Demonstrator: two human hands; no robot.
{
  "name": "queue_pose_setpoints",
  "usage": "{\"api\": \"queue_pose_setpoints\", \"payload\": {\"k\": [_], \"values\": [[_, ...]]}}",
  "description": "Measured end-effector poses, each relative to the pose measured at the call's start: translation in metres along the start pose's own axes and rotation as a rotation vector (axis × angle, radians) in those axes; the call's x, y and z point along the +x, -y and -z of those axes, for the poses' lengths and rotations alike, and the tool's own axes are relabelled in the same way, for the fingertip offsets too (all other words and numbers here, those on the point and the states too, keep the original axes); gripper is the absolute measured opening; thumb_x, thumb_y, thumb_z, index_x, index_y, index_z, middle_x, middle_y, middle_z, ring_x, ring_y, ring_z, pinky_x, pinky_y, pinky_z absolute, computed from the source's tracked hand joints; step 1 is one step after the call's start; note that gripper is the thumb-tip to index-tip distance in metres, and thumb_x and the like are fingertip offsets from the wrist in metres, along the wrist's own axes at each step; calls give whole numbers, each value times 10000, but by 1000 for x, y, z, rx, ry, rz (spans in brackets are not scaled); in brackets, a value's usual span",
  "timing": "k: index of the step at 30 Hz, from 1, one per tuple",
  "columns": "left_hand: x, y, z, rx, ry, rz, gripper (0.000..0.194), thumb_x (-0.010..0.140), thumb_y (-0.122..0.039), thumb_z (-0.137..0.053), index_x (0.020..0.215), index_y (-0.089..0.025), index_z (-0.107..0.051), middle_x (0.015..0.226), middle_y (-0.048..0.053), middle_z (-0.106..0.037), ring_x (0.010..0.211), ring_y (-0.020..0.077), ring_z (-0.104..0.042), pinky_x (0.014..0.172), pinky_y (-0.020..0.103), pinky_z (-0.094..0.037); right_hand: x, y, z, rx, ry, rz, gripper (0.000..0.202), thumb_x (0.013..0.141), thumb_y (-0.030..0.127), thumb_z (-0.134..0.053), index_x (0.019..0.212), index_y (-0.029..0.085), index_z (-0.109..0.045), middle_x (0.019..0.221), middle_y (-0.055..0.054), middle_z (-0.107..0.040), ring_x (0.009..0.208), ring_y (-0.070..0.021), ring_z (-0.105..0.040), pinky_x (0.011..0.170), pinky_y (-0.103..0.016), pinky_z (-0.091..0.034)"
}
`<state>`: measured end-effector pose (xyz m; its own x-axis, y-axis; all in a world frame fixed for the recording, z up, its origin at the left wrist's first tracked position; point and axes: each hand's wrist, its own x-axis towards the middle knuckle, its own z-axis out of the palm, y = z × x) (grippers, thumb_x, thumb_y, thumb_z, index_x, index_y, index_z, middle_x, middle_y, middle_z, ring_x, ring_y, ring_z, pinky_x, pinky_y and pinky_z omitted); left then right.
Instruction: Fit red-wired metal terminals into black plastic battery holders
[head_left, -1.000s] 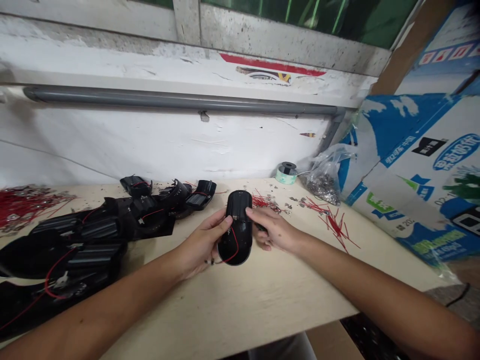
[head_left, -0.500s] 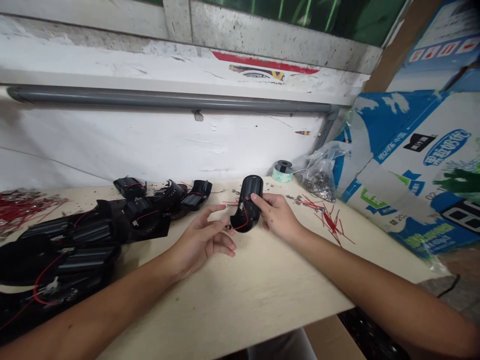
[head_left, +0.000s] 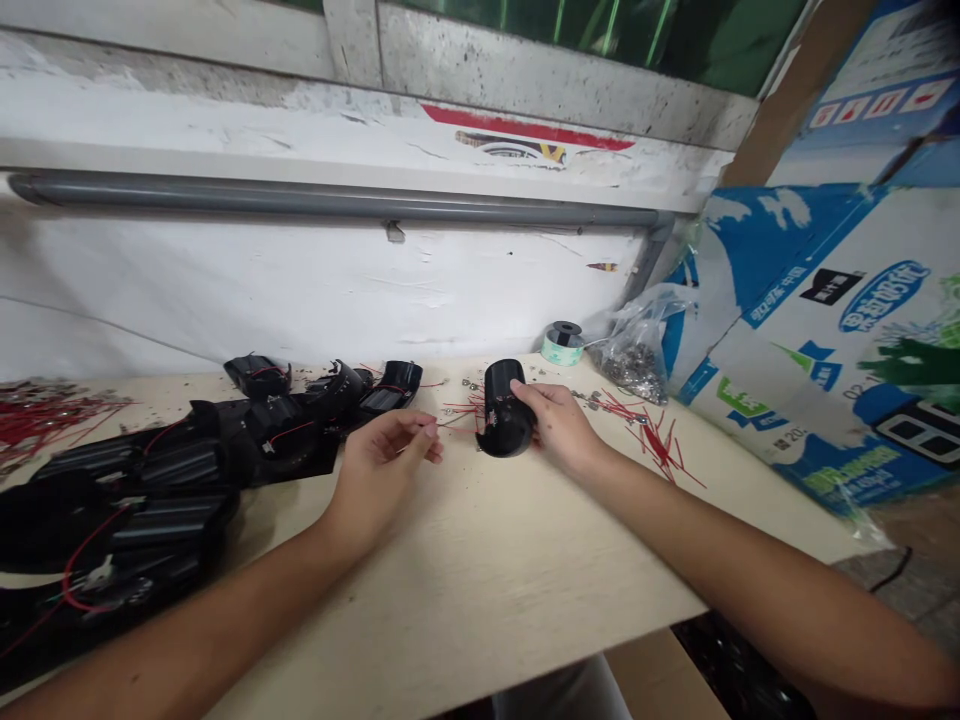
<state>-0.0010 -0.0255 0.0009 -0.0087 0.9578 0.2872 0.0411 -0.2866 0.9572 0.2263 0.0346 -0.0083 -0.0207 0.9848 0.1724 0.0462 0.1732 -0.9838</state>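
Note:
My right hand [head_left: 553, 420] grips a black plastic battery case [head_left: 506, 415] above the table, thumb on its upper side. The case has a ribbed cylindrical upper part and a rounded lower end with a curved lip. Left of it, my left hand [head_left: 394, 440] is closed in a pinch, apart from the case. A thin wire [head_left: 453, 421] runs from its fingertips towards the case; its far end is hard to make out. Behind the hands lie loose red wires [head_left: 474, 400] with small metal contacts.
Several similar black cases [head_left: 169, 465] are heaped at left, beside a pile of red wires [head_left: 52, 415]. At right lie more red wires [head_left: 660, 445], a tape roll [head_left: 562, 345] and a clear bag of metal parts [head_left: 637, 365]. A printed carton [head_left: 810, 350] stands at the table's right side.
My left hand has drawn back to the left, its spread fingers now pinched together. The case in my right hand has turned, its lower end facing me more.

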Motion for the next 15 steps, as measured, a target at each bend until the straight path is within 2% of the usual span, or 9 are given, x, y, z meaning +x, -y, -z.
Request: {"api": "queue_pose_setpoints", "payload": {"k": [4, 6, 9, 12, 15], "values": [[4, 1, 2, 38, -45, 35, 188, 841, -331, -681, 894, -152, -656, 732, 6, -670, 686, 127, -638, 695, 261, -511, -1, 7, -1, 149, -20, -28, 436, 760, 573, -721, 660, 164, -608, 575, -16, -555, 475, -144, -470, 438, -263, -329], [5, 3, 1, 59, -27, 61, 189, 828, -327, -673, 882, -147, -650, 707, 2, -655, 659, 130, -622, 678, 268, -504, -3, 14, -2, 282, -9, -36, 385, 749, 532, -743, 717, 164, -632, 617, -31, -585, 508, -163, -507, 460, -278, -375], [5, 4, -2, 131, 63, 120, 162, 800, -298, -656, 849, -143, -655, 673, 0, -637, 623, 133, -587, 624, 263, -470, -6, 20, -5, 412, -10, -10, 345, 733, 491, -764, 748, 175, -628, 672, -40, -600, 576, -180, -536, 524, -301, -429], [2, 5, -4, 225, 147, 119, 148, 784, -261, -629, 875, -152, -668, 714, 5, -638, 656, 143, -577, 599, 250, -432, -9, 20, -6, 307, -85, 98, 370, 767, 510, -735, 679, 178, -596, 644, -27, -565, 577, -169, -503, 540, -294, -409], [-1, 3, -4, 304, 143, 47, 203, 817, -260, -592, 987, -178, -665, 808, 11, -622, 680, 147, -567, 619, 260, -439, -15, 21, -7, 67, -166, 256, 430, 835, 502, -677, 587, 179, -539, 587, 2, -485, 558, -141, -427, 529, -273, -338]]}}
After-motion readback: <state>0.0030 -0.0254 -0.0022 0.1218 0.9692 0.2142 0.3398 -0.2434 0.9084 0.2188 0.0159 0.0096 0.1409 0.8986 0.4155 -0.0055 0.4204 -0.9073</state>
